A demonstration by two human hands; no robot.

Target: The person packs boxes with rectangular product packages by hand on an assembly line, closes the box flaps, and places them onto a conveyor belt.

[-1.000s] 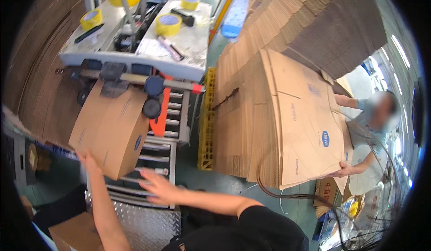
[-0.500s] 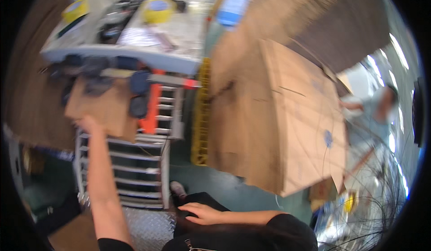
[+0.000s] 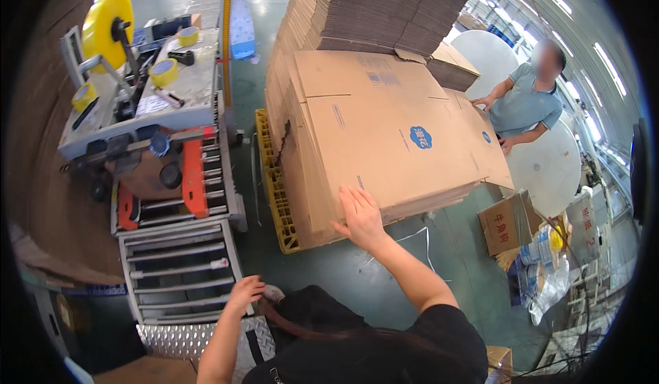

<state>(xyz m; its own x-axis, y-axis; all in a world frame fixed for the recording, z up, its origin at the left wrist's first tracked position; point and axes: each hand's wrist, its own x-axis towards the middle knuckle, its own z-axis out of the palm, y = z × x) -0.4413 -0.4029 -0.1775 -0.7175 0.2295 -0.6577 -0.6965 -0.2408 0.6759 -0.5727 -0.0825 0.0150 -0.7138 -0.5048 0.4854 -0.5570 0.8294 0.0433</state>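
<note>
A flattened cardboard box (image 3: 391, 164) with a blue printed mark lies on top of a tall stack of flat cartons. My right hand (image 3: 360, 216) rests on its near left corner, palm down with the fingers stretched out. Nothing is in my left hand (image 3: 246, 293), whose loosely bent fingers hang beside the roller conveyor (image 3: 180, 260). Farther along the conveyor, a brown carton (image 3: 147, 178) sits between the orange side guides (image 3: 195, 181) of a tape sealing machine, partly hidden by its bar and black knobs.
The carton stack stands on a yellow pallet (image 3: 288, 229). Tape rolls (image 3: 163, 73) lie on the machine's top, below a large yellow tape reel (image 3: 106, 30). Across the stack, a person in a blue shirt (image 3: 525, 99) touches its far edge. An open carton (image 3: 511, 223) stands right.
My left hand has left the carton at the sealing machine and come back toward my body. My right hand has moved from my lap onto the flattened box. The view has turned right.
</note>
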